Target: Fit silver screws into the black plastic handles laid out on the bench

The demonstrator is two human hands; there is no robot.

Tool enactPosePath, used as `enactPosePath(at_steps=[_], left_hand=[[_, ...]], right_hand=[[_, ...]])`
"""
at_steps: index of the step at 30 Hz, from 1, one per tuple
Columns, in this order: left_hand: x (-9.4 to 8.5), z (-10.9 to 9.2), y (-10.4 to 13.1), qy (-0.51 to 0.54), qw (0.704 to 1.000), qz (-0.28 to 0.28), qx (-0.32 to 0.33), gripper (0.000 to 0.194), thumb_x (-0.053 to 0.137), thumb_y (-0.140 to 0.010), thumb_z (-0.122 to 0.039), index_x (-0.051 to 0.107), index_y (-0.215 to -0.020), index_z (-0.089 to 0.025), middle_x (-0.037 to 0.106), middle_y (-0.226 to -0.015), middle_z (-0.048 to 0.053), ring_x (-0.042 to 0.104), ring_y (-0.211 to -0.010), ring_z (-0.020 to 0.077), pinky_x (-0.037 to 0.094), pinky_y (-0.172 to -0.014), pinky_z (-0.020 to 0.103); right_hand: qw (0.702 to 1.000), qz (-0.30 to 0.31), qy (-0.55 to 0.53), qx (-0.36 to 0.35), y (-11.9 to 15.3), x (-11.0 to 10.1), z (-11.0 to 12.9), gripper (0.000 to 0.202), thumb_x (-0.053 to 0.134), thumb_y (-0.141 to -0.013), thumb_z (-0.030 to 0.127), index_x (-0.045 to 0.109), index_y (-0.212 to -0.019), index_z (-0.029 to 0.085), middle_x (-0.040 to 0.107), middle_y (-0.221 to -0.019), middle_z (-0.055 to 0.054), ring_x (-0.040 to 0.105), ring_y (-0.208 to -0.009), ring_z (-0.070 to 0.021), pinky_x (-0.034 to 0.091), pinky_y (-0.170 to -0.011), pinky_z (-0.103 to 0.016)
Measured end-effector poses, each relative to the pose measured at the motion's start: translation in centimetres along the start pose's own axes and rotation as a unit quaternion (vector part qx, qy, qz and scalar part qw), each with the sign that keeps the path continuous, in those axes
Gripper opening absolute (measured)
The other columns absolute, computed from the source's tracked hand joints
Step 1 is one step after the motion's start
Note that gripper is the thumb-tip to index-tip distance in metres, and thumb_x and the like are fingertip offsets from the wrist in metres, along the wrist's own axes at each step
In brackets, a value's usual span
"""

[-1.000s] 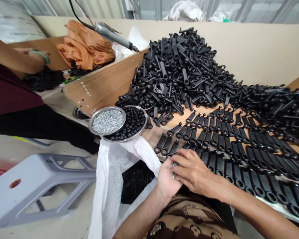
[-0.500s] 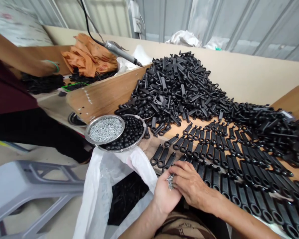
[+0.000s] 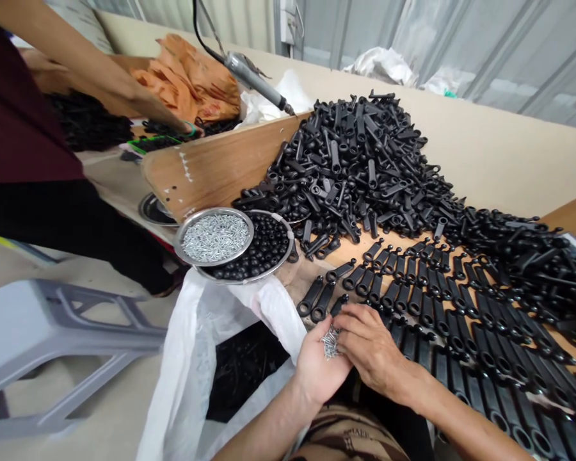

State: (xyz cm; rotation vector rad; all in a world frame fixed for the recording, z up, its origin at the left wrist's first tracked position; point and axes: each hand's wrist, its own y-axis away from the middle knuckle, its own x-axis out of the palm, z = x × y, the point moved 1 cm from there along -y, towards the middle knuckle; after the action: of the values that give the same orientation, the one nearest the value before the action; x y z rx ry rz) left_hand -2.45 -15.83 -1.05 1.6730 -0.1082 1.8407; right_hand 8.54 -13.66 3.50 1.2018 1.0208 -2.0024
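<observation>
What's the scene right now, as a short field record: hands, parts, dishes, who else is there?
left hand: palm up, cupping screws
right hand: fingertips picking at the screws
rows: black handles laid side by side on the bench
pile: loose handles behind the rows
dishes: screw dish partly overlapping bead dish
bag: white, open, below the bench edge
co-worker: arm reaching, far left

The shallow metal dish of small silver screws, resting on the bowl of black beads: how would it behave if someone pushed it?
The shallow metal dish of small silver screws probably slides or tips easily, since it overlaps the rim of the metal bowl of black beads. Its loose screws would likely scatter.
</observation>
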Motion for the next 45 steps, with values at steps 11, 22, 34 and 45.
enactPosePath(at_steps=[11, 22, 34, 45], left_hand=[[0.6, -0.5, 0.8, -0.005, 0.994, 0.107, 0.023, 0.033, 0.036, -0.084, -0.028, 0.05, -0.106, -0.008, 0.057, -0.099, 0.01, 0.049, -0.1, 0.0187, 0.032, -0.093, 0.035], [0.1, -0.7, 0.3, 0.0, 0.994, 0.105, 0.031, 0.033, 0.035, -0.085, -0.027, 0.05, -0.107, -0.008, 0.058, -0.1, 0.009, 0.052, -0.094, 0.0154, 0.032, -0.093, 0.032], [-0.3, -0.6, -0.1, -0.066, 0.995, 0.063, 0.032, 0.029, 0.041, -0.082, -0.028, 0.055, -0.101, -0.01, 0.06, -0.103, 0.011, 0.051, -0.102, 0.019, 0.031, -0.095, 0.036], [-1.1, -2.8, -1.1, -0.049, 0.999, 0.014, 0.007, 0.033, 0.045, -0.081, -0.029, 0.056, -0.103, -0.008, 0.059, -0.108, 0.016, 0.044, -0.113, 0.0294, 0.03, -0.097, 0.043]], right_hand=[[0.994, -0.101, 0.036, 0.028, -0.6, -1.0, -2.8, 0.017, 0.043, -0.082, 0.014, 0.059, -0.086, 0.016, 0.059, -0.096, -0.008, 0.046, -0.098, -0.0211, 0.039, -0.081, -0.038], [0.998, 0.003, 0.057, 0.008, -0.4, -0.3, -2.6, 0.023, 0.041, -0.084, 0.016, 0.058, -0.1, 0.015, 0.058, -0.105, -0.009, 0.044, -0.102, -0.023, 0.037, -0.083, -0.04], [0.996, 0.006, -0.077, 0.035, -0.3, -0.1, -4.3, 0.018, 0.043, -0.085, 0.019, 0.061, -0.083, 0.017, 0.06, -0.085, -0.005, 0.052, -0.085, -0.0158, 0.041, -0.077, -0.033], [0.994, -0.007, 0.007, 0.109, -5.2, -2.6, -12.7, 0.026, 0.039, -0.085, 0.018, 0.065, -0.085, 0.018, 0.061, -0.073, -0.005, 0.054, -0.072, -0.0127, 0.042, -0.066, -0.023]])
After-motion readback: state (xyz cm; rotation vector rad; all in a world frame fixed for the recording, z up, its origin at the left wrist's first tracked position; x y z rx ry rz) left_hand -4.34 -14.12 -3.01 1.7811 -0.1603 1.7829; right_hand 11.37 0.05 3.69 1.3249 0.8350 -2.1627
